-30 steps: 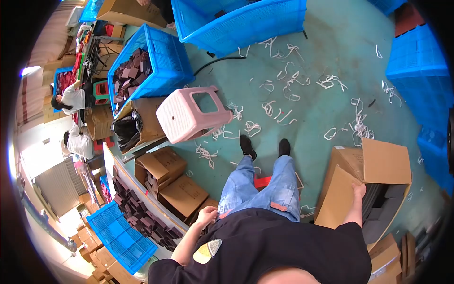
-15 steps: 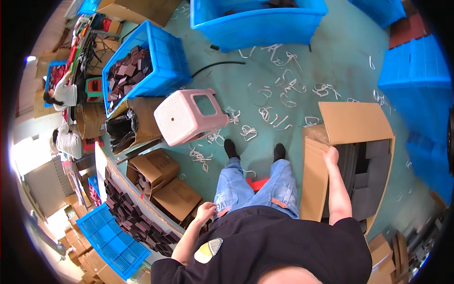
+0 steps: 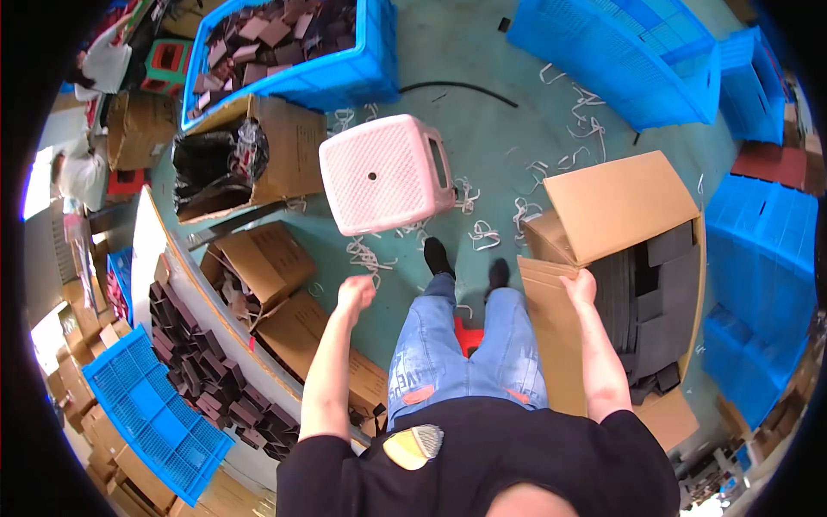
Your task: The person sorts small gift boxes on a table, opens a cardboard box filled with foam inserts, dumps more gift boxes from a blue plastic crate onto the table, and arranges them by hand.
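Observation:
My right hand [image 3: 581, 289] is closed on the near-left edge of an open cardboard box [image 3: 551, 319]. Dark grey foam sheets [image 3: 668, 306] stand and lie inside that box, and one wide flap [image 3: 622, 207] folds outward at its far end. Held out in front of my left thigh, my left hand [image 3: 356, 297] has its fingers curled, with nothing visible in them. Beyond it a pink plastic stool [image 3: 379, 177] stands on the floor. Brown cartons [image 3: 267, 258] are beside the left hand, below the worktable edge.
Blue crates [image 3: 345, 82] stand around, one filled with dark foam blocks [image 3: 276, 34]. White strap scraps [image 3: 484, 234] and a black tube [image 3: 465, 84] litter the green floor. More dark blocks [image 3: 207, 370] lie on the left worktable beside a blue basket [image 3: 155, 414]. Two people sit far left.
My left hand has come forward from beside my thigh and its fingers have curled. My right hand stays on the box edge. The whole view has turned and shifted, and my feet have moved.

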A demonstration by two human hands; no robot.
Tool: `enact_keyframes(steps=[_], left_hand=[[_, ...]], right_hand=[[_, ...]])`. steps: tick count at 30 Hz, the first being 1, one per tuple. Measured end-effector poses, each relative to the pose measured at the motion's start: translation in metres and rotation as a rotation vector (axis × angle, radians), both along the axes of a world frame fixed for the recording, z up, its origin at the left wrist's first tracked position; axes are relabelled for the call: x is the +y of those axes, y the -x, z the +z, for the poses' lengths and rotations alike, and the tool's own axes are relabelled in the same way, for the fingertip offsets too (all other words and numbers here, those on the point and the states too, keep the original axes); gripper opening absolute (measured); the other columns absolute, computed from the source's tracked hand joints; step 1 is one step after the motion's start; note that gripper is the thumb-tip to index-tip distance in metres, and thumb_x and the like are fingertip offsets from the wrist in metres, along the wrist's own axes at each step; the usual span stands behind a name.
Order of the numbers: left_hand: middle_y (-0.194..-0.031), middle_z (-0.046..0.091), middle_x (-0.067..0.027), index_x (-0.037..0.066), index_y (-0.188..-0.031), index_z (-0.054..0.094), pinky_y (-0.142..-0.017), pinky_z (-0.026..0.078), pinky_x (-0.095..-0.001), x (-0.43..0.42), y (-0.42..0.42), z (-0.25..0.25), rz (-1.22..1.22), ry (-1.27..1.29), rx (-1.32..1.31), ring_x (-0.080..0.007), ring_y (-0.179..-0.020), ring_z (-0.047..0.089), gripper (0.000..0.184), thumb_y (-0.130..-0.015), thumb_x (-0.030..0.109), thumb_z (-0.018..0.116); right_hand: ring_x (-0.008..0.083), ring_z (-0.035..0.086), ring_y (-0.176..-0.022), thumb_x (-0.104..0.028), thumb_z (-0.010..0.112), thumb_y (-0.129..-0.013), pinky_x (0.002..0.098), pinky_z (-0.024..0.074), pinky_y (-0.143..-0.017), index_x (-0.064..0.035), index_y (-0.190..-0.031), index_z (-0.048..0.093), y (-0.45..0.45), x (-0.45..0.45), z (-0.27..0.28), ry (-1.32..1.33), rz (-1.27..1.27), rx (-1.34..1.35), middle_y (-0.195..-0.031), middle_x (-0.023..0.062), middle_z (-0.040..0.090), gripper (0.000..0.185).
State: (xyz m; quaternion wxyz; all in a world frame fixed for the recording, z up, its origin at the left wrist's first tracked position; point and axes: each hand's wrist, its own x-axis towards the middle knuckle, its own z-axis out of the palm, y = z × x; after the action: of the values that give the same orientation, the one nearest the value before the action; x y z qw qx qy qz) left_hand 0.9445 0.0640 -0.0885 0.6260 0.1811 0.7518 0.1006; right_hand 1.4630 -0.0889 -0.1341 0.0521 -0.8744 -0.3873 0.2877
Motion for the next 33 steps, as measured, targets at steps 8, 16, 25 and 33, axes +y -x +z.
enact_keyframes(steps=[8,16,25,33], left_hand=[[-0.147,0.032,-0.0149,0.009,-0.143,0.030,-0.111,-0.006,-0.0558,0.086,-0.038,-0.184,0.969,-0.081,-0.590,-0.0364,-0.134,0.027,0.093,-0.073,0.054,0.072],[-0.110,0.060,-0.0029,0.017,-0.131,0.044,-0.071,0.052,-0.0399,0.074,-0.024,-0.204,1.115,-0.378,-0.465,-0.0215,-0.095,0.060,0.070,-0.072,0.026,0.081],[-0.110,0.059,-0.0119,0.002,-0.115,0.052,-0.087,0.049,-0.0424,-0.061,0.172,-0.175,1.200,-0.689,-0.117,-0.0259,-0.100,0.058,0.046,-0.076,0.011,0.074],[-0.129,0.051,-0.0117,-0.001,-0.125,0.048,-0.100,0.039,-0.0414,-0.214,0.250,-0.164,1.313,-0.540,-0.064,-0.0273,-0.118,0.048,0.050,-0.086,0.028,0.058]], right_hand=[[0.0223,0.065,-0.089,-0.010,0.081,-0.065,0.0320,0.0511,-0.083,0.0040,-0.109,0.061,-0.011,-0.001,0.004,0.191,-0.264,0.503,-0.101,0.0114,0.067,0.050],[0.0202,0.064,-0.090,-0.003,0.075,-0.071,0.0316,0.0502,-0.081,0.0062,-0.109,0.060,0.001,0.023,0.026,0.155,-0.225,0.379,-0.101,0.0133,0.067,0.042],[0.0210,0.065,-0.086,-0.004,0.073,-0.075,0.0324,0.0511,-0.075,0.0085,-0.105,0.062,0.042,0.078,0.021,0.130,0.028,0.375,-0.099,0.0147,0.068,0.035],[0.0179,0.066,-0.065,-0.017,0.071,-0.073,0.0340,0.0517,-0.061,0.0053,-0.085,0.068,0.204,0.187,0.024,0.129,0.438,0.197,-0.071,0.0139,0.068,0.026]])
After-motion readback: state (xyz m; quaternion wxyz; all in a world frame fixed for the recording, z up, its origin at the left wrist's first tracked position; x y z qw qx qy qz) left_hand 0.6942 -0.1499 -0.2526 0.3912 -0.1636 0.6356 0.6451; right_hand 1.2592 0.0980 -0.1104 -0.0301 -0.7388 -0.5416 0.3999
